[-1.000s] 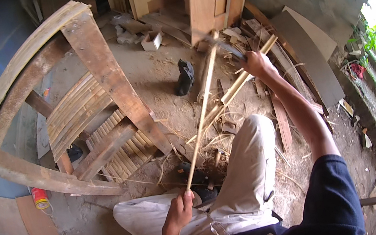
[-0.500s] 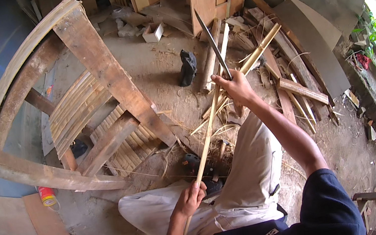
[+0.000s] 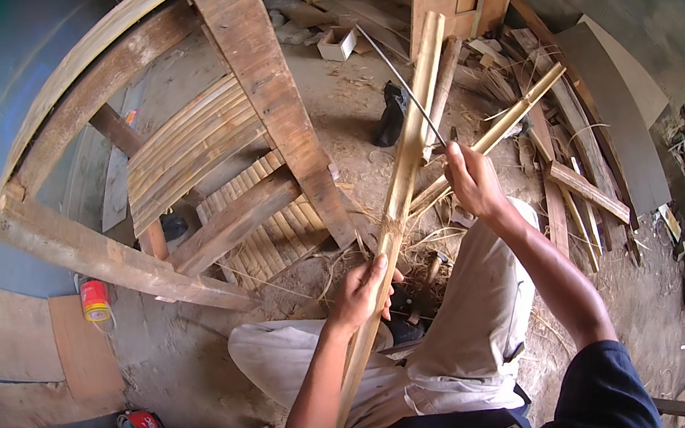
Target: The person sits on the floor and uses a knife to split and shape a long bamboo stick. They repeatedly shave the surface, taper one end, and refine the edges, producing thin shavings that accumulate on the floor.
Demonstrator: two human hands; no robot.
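A long split-bamboo strip [image 3: 405, 173] slants from my lap up past the middle of the view, its broad face showing. My left hand [image 3: 364, 294] is wrapped round its lower part. Close to the strip's right side, my right hand [image 3: 474, 181] grips a long-bladed knife [image 3: 401, 77] whose handle is mostly hidden by the fingers. The thin blade points up and left and crosses the strip in this view; I cannot tell whether it touches. Behind the strip, another bamboo piece [image 3: 518, 115] lies slanted toward the upper right.
On the left a large wooden frame [image 3: 266, 90] with bamboo slats [image 3: 194, 153] stands tilted. Scrap wood [image 3: 586, 194] is heaped at the right, beside a grey panel [image 3: 618, 110]. A dark cloth-like object [image 3: 391, 114], a small box [image 3: 337, 43] and red cans [image 3: 94, 299] rest on the floor.
The strip has turned to show its broad face. My left hand has moved up and right with it. My right hand and knife have shifted right and down; the blade now appears narrower. The view has shifted too.
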